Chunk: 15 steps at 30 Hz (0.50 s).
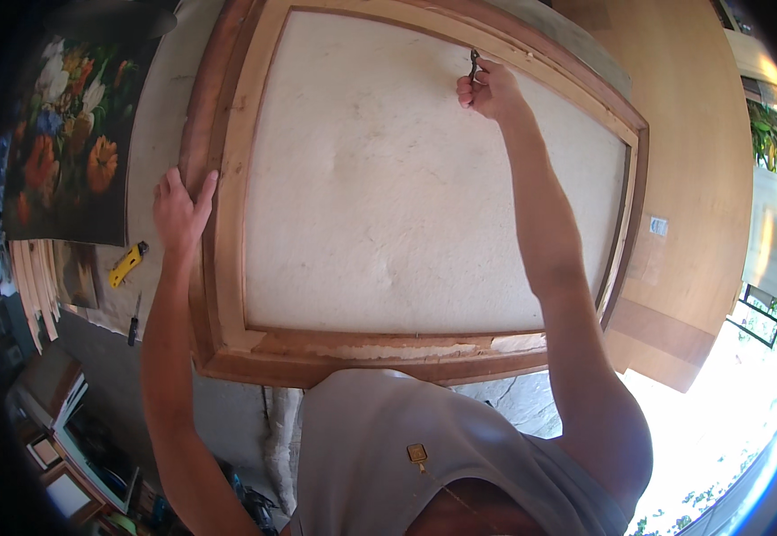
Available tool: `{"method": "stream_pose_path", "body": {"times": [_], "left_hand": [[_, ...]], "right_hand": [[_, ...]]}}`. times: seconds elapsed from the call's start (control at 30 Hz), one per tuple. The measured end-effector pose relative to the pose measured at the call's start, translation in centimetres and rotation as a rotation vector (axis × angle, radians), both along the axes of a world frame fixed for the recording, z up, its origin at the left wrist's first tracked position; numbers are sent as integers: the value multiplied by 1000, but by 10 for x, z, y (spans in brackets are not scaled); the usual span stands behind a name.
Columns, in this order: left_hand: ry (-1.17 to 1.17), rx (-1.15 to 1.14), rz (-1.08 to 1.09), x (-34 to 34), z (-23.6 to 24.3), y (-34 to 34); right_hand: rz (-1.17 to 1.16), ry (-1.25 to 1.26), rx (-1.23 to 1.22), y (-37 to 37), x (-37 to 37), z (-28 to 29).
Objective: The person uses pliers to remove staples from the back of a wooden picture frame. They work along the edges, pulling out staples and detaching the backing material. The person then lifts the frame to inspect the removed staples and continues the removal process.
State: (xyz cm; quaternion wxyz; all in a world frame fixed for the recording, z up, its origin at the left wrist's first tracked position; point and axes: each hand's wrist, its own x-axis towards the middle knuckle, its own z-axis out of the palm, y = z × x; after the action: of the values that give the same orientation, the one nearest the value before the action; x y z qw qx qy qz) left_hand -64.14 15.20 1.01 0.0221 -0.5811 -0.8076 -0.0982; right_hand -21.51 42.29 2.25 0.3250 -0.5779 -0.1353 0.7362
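Note:
A large wooden picture frame lies face down, with the pale back of a canvas and its stretcher bars inside it. My left hand grips the frame's left side, its thumb on the wood and its fingers over the outer edge. Stretched out to the far side, my right hand is closed around small dark pliers. Their tip is close to the inner edge of the far stretcher bar; whether it touches anything is too small to tell.
Left of the frame are a flower painting, a yellow utility knife and a thin dark-handled tool. A wooden board extends on the right. More frames stand at the lower left.

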Motion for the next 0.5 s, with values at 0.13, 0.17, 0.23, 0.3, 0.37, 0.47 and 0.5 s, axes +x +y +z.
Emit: {"method": "stream_pose_path", "body": {"times": [0.13, 0.17, 0.23, 0.3, 0.37, 0.47, 0.5], "left_hand": [[-6, -15, 7, 1, 1, 1], [-8, -23, 9, 2, 2, 1], [-3, 4, -5, 0, -1, 1], [-6, 6, -6, -1, -2, 0], [-17, -17, 5, -1, 2, 0], [-11, 12, -14, -2, -3, -6], [-17, 8, -12, -2, -2, -6]], "right_hand": [[50, -40, -37, 3, -1, 3], [53, -67, -27, 3, -1, 3], [61, -118, -5, 3, -3, 4], [69, -162, -6, 5, -5, 6], [77, -198, -7, 6, -7, 9], [104, -260, -16, 1, -8, 5], [123, -294, -8, 1, -8, 6]]}}
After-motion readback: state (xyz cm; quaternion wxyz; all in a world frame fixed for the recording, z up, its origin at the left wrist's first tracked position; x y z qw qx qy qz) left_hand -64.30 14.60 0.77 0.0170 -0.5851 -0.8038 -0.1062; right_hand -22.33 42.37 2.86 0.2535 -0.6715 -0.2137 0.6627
